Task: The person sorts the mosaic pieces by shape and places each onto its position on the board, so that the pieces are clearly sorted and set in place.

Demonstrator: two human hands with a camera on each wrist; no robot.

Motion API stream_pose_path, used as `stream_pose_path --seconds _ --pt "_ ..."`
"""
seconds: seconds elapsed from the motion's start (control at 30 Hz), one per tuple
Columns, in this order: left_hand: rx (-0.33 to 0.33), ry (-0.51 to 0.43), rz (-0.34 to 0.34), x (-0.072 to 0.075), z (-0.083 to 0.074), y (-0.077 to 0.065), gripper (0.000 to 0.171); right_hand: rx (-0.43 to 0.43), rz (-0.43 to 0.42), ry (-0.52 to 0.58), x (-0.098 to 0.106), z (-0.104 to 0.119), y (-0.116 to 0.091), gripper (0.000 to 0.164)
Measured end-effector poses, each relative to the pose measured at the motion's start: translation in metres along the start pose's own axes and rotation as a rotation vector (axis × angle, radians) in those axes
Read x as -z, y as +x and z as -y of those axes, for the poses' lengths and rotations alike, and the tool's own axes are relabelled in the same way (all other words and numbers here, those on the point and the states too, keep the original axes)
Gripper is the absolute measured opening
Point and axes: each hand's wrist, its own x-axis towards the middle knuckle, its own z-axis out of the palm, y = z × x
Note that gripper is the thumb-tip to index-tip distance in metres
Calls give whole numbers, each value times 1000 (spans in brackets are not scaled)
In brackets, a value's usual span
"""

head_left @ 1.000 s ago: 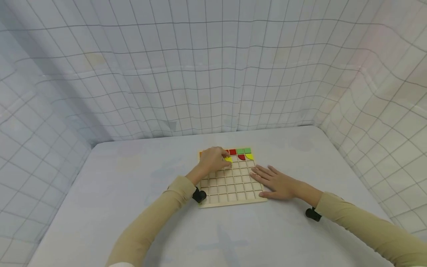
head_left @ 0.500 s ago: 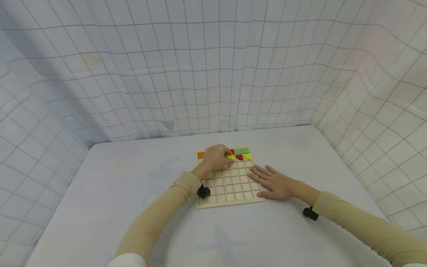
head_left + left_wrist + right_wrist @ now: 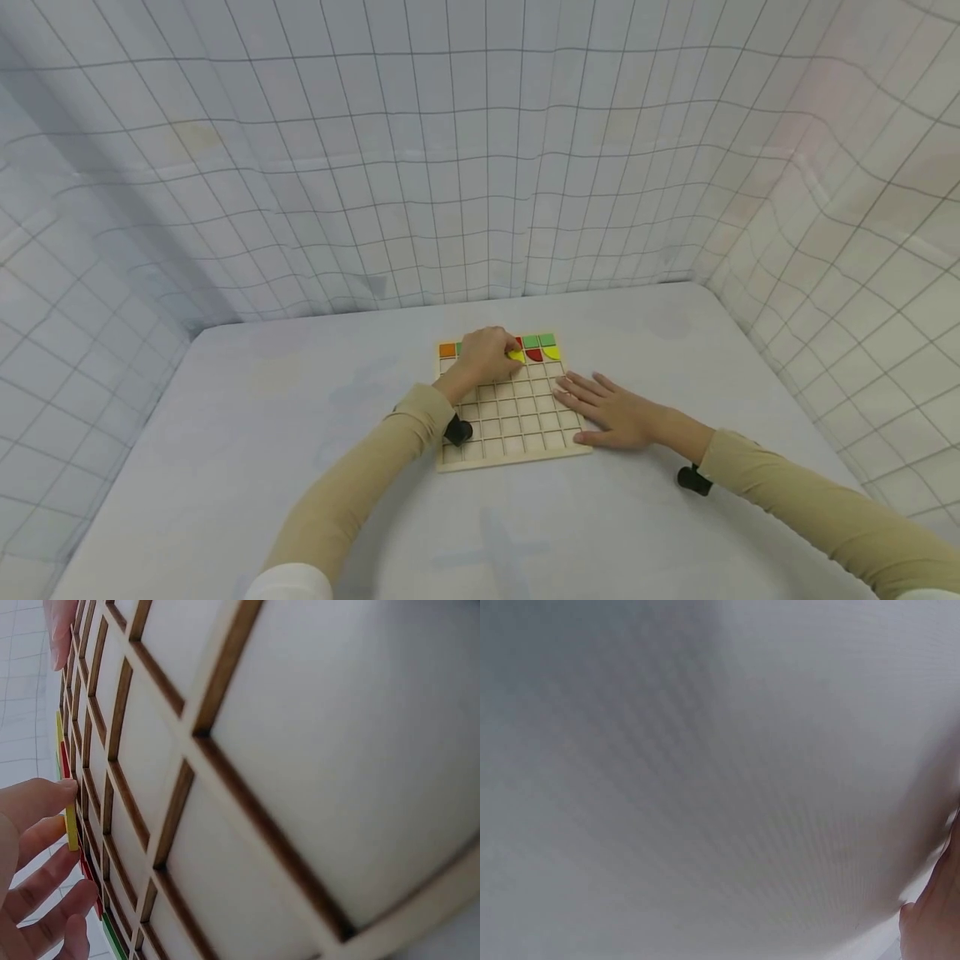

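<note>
A wooden grid board lies on the table, coloured tiles along its far rows. My left hand reaches over its far part and pinches a yellow tile between thumb and fingers. In the left wrist view that yellow tile stands out at the grid's far side. Just right of it in the second row are a red rounded tile and another yellow tile. My right hand lies flat with spread fingers at the board's right edge, its fingertips over the border.
Green tiles and an orange tile sit in the far row; the left hand hides part of that row. The pale table is enclosed by white grid-patterned curtains at the back and sides.
The left hand has moved slightly right across the board, bringing the yellow tile close beside the red rounded one. The right hand has stayed in place at the board's edge.
</note>
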Motion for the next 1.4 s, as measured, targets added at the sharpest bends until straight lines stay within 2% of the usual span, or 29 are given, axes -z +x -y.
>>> stream_pose_path --seconds 0.13,0.37,0.6,1.13,1.4 --pt "-10 -8 -3 -1 1 2 30 2 -4 -7 0 0 0 74" --pt "-3 -8 22 -2 2 4 32 -32 49 -16 2 1 1 75" --pt "16 -22 18 -3 2 4 30 -17 28 -10 1 1 0 74" --pt "0 -43 -28 -7 5 3 25 -18 29 -14 2 2 1 75" --pt "14 -47 -42 -7 3 1 24 -5 8 -14 2 2 0 74"
